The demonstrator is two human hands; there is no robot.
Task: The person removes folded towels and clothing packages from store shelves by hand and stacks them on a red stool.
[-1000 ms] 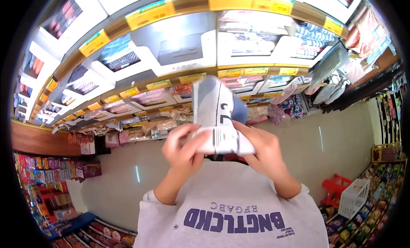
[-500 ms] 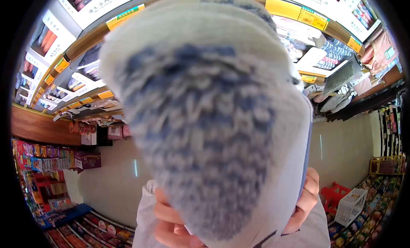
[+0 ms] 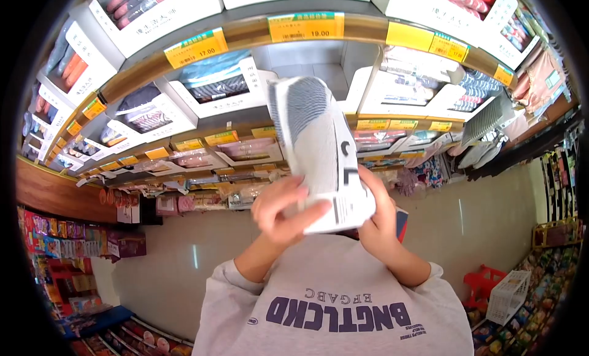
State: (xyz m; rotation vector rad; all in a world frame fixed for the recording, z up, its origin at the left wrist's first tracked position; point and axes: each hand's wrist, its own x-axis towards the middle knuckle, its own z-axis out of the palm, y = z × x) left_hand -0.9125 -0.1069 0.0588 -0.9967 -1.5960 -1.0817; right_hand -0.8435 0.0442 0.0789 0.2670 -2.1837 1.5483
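Note:
In the head view, a folded pair of white and grey socks (image 3: 316, 147) with a blue-grey knit pattern at the upper end is held upright in front of the shelves. Its lower end carries a white paper label (image 3: 346, 208) with black print and a barcode. My left hand (image 3: 279, 212) pinches the lower left side, its thumb lying across the label. Along the lower right edge, my right hand (image 3: 380, 212) is closed on the socks and label; some of its fingers are hidden behind them.
Shelves ahead carry white display boxes (image 3: 221, 89) of folded goods, with yellow price tags (image 3: 307, 27) along the edges. A white basket (image 3: 506, 294) and a red basket (image 3: 478, 282) are at lower right. Snack packs (image 3: 61, 227) hang at left.
The socks, blurred and close to the camera before, have moved away toward the shelves. Both hands now show fully, with the label visible between them.

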